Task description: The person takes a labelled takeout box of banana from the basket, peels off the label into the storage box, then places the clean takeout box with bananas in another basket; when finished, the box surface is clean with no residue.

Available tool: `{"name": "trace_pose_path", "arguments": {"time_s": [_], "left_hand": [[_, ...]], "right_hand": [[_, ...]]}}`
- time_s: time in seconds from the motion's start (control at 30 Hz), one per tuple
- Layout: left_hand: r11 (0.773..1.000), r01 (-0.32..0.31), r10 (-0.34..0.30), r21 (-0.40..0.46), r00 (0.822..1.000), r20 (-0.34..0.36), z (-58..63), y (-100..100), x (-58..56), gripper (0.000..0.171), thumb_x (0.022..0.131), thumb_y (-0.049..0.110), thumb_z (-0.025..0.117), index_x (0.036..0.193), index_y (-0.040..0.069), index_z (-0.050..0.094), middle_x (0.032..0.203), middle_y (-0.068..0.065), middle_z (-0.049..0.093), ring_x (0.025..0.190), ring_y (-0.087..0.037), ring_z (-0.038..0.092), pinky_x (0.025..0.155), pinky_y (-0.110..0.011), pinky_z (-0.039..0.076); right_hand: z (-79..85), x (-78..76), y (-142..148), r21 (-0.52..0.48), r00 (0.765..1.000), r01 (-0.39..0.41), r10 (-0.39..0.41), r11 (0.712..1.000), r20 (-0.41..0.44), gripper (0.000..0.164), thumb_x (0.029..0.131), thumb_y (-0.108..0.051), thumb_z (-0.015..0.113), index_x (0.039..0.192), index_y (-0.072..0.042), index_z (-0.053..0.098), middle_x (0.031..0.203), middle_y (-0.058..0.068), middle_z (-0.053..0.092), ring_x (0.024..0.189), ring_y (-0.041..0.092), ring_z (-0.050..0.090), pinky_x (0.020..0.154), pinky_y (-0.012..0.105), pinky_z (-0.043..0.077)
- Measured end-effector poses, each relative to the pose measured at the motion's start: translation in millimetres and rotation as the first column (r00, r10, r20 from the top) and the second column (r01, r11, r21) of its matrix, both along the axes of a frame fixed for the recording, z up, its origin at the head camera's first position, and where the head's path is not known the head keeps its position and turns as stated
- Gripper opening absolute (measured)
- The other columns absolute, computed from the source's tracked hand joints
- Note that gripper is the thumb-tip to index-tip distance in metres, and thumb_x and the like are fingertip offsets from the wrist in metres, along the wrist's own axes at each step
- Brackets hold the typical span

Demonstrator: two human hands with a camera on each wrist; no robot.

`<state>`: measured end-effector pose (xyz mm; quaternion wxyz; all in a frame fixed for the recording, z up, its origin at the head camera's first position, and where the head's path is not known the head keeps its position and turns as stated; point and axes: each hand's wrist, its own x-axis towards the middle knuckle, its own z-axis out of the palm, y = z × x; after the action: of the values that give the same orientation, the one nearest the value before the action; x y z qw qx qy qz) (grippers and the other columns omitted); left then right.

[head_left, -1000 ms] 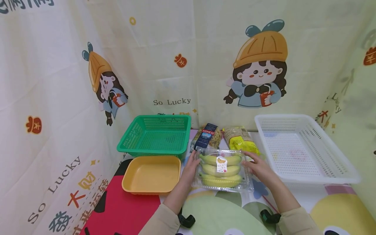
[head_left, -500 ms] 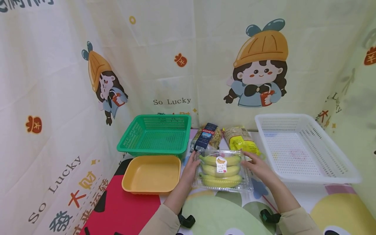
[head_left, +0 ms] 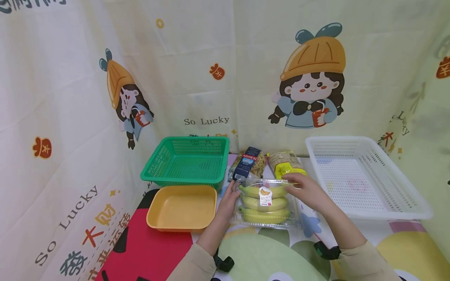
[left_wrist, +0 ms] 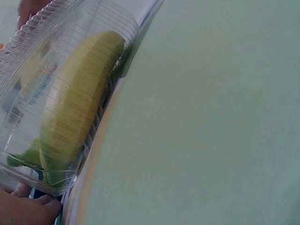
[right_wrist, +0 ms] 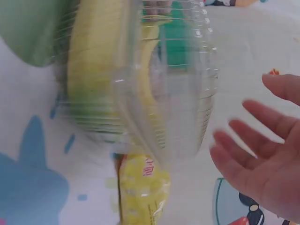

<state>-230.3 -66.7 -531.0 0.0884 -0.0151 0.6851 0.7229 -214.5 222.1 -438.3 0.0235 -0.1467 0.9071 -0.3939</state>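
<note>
A clear plastic box of bananas with a white label sits on the table, its long side facing me. My left hand rests along the box's left end; in the left wrist view its fingers lie at the box's lower corner. Over the box's far right corner in the head view is my right hand. The right wrist view shows that hand with spread fingers, apart from the box wall and holding nothing. Bananas show through the ribbed plastic.
Behind the box lie a bag of pasta and a yellow-labelled bag. A green basket stands at the back left, with a yellow tray in front of it. A white basket is on the right.
My right hand has come off the box's right end and moved up and slightly left over its far corner. The left hand and the box have stayed put.
</note>
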Motion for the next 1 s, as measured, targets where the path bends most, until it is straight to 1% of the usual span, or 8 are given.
{"name": "trace_pose_path", "arguments": {"time_s": [0.07, 0.17, 0.37, 0.5, 0.6, 0.67, 0.77, 1.0], "left_hand": [[1.000, -0.003, 0.003, -0.004, 1.000, 0.000, 0.4, -0.1, -0.3, 0.069, 0.100, 0.030, 0.050, 0.160, 0.022, 0.016, 0.163, -0.002, 0.028, 0.153, -0.030, 0.018, 0.123, -0.054, 0.015], [1.000, -0.007, 0.007, -0.004, 1.000, 0.005, -0.2, -0.2, -0.7, 0.069, 0.100, 0.030, 0.050, 0.160, 0.022, 0.017, 0.163, -0.002, 0.029, 0.153, -0.030, 0.019, 0.123, -0.053, 0.015], [1.000, -0.015, 0.016, -0.014, 1.000, 0.015, -2.7, -1.8, -0.2, 0.068, 0.100, 0.031, 0.050, 0.159, 0.023, 0.019, 0.163, -0.001, 0.030, 0.152, -0.030, 0.019, 0.123, -0.053, 0.016], [1.000, -0.023, 0.023, -0.015, 1.000, 0.019, -1.6, -2.1, 0.6, 0.069, 0.099, 0.032, 0.051, 0.159, 0.024, 0.019, 0.162, 0.000, 0.030, 0.152, -0.030, 0.019, 0.123, -0.054, 0.016], [1.000, -0.021, 0.021, -0.007, 0.999, 0.033, -1.0, -1.0, 0.3, 0.070, 0.098, 0.033, 0.052, 0.159, 0.026, 0.020, 0.162, 0.001, 0.030, 0.152, -0.030, 0.020, 0.123, -0.054, 0.017], [1.000, -0.016, 0.016, -0.003, 0.999, 0.038, -1.2, -0.2, -0.3, 0.071, 0.097, 0.033, 0.053, 0.159, 0.026, 0.019, 0.162, 0.001, 0.030, 0.152, -0.030, 0.020, 0.123, -0.054, 0.017], [1.000, -0.013, 0.014, -0.005, 0.999, 0.036, -1.6, 0.8, -0.9, 0.070, 0.097, 0.033, 0.052, 0.159, 0.026, 0.019, 0.163, 0.001, 0.029, 0.152, -0.030, 0.020, 0.123, -0.054, 0.017], [1.000, -0.020, 0.021, -0.014, 0.999, 0.029, -0.3, -0.8, 0.6, 0.068, 0.099, 0.032, 0.052, 0.159, 0.024, 0.020, 0.164, -0.003, 0.027, 0.152, -0.032, 0.018, 0.123, -0.054, 0.016]], "right_hand": [[4.4, -5.0, -3.4, 0.000, 0.998, -0.055, 0.055, 0.998, 0.040, 0.039, 0.097, -0.029, 0.063, 0.131, -0.009, 0.062, 0.131, 0.017, 0.062, 0.115, 0.035, 0.062, 0.091, 0.050, 0.056], [10.7, -15.1, -7.5, 0.030, 0.985, -0.119, 0.114, 0.992, 0.128, 0.033, 0.097, -0.028, 0.062, 0.127, -0.013, 0.066, 0.126, 0.013, 0.065, 0.107, 0.027, 0.065, 0.086, 0.042, 0.058], [18.5, -41.1, -22.8, 0.068, 0.949, -0.212, 0.189, 0.975, 0.251, 0.031, 0.097, -0.022, 0.061, 0.125, -0.011, 0.067, 0.120, 0.009, 0.068, 0.101, 0.021, 0.064, 0.086, 0.041, 0.058], [18.3, -56.3, -36.6, 0.105, 0.925, -0.255, 0.211, 0.961, 0.317, 0.027, 0.097, -0.020, 0.061, 0.121, -0.010, 0.069, 0.107, 0.006, 0.069, 0.088, 0.020, 0.062, 0.078, 0.037, 0.056], [15.4, -63.6, -42.9, 0.105, 0.913, -0.282, 0.233, 0.954, 0.336, 0.021, 0.097, -0.019, 0.062, 0.114, -0.011, 0.072, 0.090, 0.006, 0.066, 0.076, 0.019, 0.058, 0.067, 0.033, 0.050], [12.2, -66.7, -44.9, 0.110, 0.912, -0.277, 0.225, 0.955, 0.342, 0.017, 0.097, -0.019, 0.062, 0.107, -0.012, 0.074, 0.079, 0.004, 0.061, 0.068, 0.017, 0.054, 0.061, 0.030, 0.045], [8.5, -69.5, -45.5, 0.123, 0.915, -0.269, 0.214, 0.955, 0.341, 0.015, 0.097, -0.020, 0.062, 0.102, -0.015, 0.075, 0.068, 0.001, 0.056, 0.061, 0.014, 0.049, 0.056, 0.026, 0.040], [7.4, -72.6, -47.5, 0.140, 0.910, -0.266, 0.201, 0.954, 0.363, 0.014, 0.096, -0.019, 0.062, 0.099, -0.015, 0.075, 0.064, 0.000, 0.052, 0.058, 0.014, 0.047, 0.055, 0.025, 0.038]]}}
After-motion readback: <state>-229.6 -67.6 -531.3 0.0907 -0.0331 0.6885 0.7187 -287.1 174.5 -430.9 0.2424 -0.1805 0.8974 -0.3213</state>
